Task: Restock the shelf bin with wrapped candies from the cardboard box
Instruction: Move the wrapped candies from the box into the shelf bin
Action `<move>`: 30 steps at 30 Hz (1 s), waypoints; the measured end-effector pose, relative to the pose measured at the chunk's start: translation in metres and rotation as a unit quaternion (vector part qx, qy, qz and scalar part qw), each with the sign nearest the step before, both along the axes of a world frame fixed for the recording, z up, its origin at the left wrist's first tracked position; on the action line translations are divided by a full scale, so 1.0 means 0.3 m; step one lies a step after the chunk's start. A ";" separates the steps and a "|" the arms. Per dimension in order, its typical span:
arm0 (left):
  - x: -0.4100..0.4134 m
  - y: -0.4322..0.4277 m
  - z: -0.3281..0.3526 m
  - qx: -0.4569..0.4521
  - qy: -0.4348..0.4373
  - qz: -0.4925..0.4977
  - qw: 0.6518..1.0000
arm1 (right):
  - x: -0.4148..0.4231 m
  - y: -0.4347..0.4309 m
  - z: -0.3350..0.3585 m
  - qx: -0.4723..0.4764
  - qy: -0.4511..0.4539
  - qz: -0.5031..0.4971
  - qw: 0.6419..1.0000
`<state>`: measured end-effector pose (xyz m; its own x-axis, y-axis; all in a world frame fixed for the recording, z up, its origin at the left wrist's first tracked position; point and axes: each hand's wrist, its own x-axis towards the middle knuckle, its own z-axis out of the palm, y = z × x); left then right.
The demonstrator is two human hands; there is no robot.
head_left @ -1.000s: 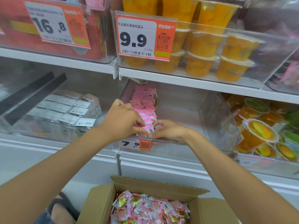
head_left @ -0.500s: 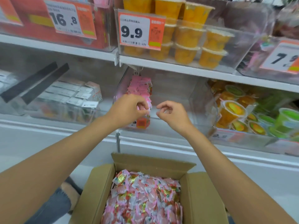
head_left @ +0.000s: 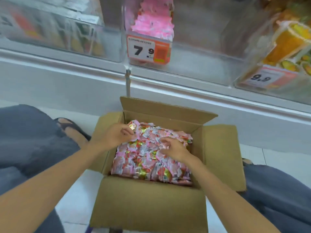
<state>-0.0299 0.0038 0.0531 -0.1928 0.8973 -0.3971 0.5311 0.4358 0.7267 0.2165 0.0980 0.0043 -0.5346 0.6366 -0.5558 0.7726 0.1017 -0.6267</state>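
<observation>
The open cardboard box [head_left: 148, 204] sits on the floor between my knees, filled with pink, red and gold wrapped candies [head_left: 148, 163]. My left hand [head_left: 114, 136] is inside at the far left corner, its fingertips pinched on wrapped candies on top of the pile. My right hand [head_left: 174, 148] lies on the middle of the pile with bent, spread fingers and lifts nothing. Above, the clear shelf bin [head_left: 202, 39] holds a pile of pink candies [head_left: 152, 24] on its left side behind a 7.9 price tag [head_left: 148, 51].
A clear bin of white packs [head_left: 50, 22] stands to the left, and one with orange jelly cups [head_left: 286, 39] and a 9.9 tag to the right. The white shelf base [head_left: 185, 91] runs behind the box. My knees in grey jeans [head_left: 25, 140] flank it.
Both hands have left the shelf bin and come down into the cardboard box. My view has tilted down from the shelves to the box and floor.
</observation>
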 end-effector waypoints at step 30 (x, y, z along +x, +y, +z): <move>-0.141 -0.001 -0.134 -0.017 -0.163 0.195 0.967 | -0.366 -0.007 -0.276 0.034 0.000 0.095 0.995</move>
<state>-0.0720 0.0036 0.0129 -0.3737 0.7667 -0.5220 0.0653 0.5832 0.8097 0.1065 0.0959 -0.0786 -0.6488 0.5600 -0.5153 0.7355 0.2879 -0.6133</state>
